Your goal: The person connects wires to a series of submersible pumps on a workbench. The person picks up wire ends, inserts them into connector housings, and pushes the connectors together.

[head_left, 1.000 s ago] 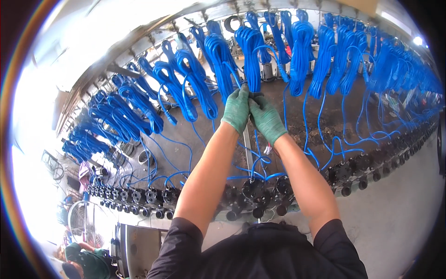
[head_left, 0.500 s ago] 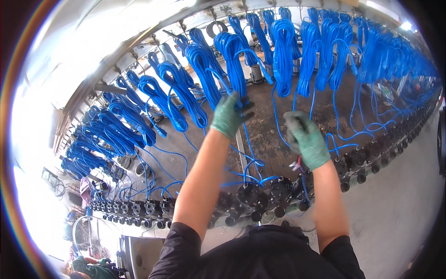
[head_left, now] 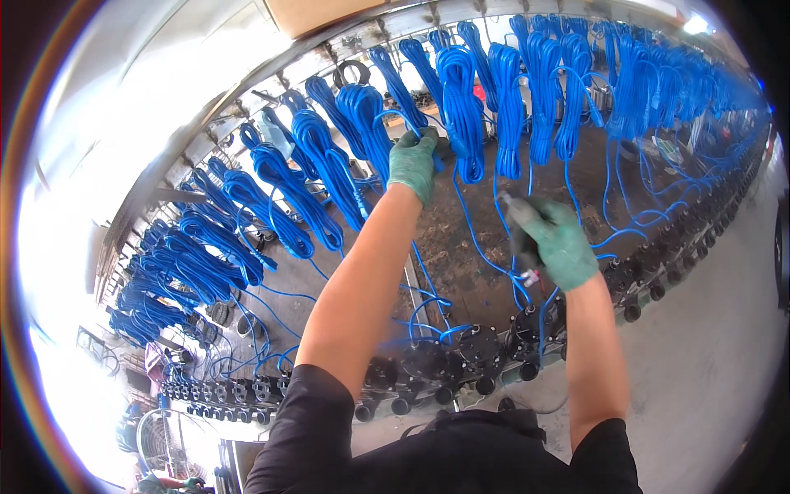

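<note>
My left hand (head_left: 413, 167), in a green glove with dark, stained fingertips, is closed on the loose end of a blue cable. That cable hangs from a looped blue cable coil (head_left: 360, 111), and its tip is mostly hidden by my fingers. Lower and to the right, my right hand (head_left: 559, 244), gloved the same way, is curled around a small dark thing; red and white bits (head_left: 531, 277) stick out below its fingers. Motion blur hides what that thing is. Just beyond and between my hands hangs another blue coil (head_left: 462, 115).
Many blue coils hang in a curved row from an overhead rail (head_left: 239, 86). Their cables run down over a dark, worn tabletop (head_left: 448, 226) to black round housings (head_left: 479, 350) along the near edge. A fan (head_left: 160, 436) stands at lower left, near another person's arm (head_left: 173, 482).
The view has shifted, so the coils sit farther left. My left hand has risen and closed round the cable end; my right hand has moved slightly right and down.
</note>
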A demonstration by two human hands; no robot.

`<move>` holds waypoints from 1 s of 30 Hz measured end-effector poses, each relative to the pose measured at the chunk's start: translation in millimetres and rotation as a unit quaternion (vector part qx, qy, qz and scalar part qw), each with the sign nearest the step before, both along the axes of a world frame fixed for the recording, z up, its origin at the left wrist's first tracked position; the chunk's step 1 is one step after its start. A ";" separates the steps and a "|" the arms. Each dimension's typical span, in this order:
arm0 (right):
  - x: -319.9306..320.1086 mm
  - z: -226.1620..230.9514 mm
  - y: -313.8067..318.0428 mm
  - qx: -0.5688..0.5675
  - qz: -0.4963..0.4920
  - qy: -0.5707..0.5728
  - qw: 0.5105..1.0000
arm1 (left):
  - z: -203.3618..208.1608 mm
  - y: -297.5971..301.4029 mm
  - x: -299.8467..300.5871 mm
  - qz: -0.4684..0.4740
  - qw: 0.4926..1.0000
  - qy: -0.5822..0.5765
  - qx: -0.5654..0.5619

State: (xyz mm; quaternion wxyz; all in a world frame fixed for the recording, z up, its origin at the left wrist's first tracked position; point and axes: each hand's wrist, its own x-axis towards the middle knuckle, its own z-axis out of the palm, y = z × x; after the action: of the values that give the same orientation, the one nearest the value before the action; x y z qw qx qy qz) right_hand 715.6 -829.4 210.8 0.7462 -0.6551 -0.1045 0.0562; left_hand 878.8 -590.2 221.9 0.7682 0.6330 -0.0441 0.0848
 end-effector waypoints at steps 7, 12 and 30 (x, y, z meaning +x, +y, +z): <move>38.0 -5.0 64.3 0.005 0.039 -0.022 0.999 | 18.1 -9.6 -59.3 -0.170 0.957 -0.021 -0.236; 51.7 -3.5 80.5 -0.056 0.057 -0.015 0.997 | 18.3 -4.7 -71.3 -0.145 0.963 -0.031 -0.224; 53.9 -35.4 104.1 0.008 0.041 -0.101 0.994 | -15.8 29.1 -78.8 -0.151 0.970 0.026 -0.191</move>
State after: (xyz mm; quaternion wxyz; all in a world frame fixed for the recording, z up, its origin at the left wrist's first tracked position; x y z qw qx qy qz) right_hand 769.5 -725.3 175.4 0.7345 -0.6463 -0.2061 0.0193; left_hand 799.9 -561.1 206.0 0.8795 0.4628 -0.1023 -0.0419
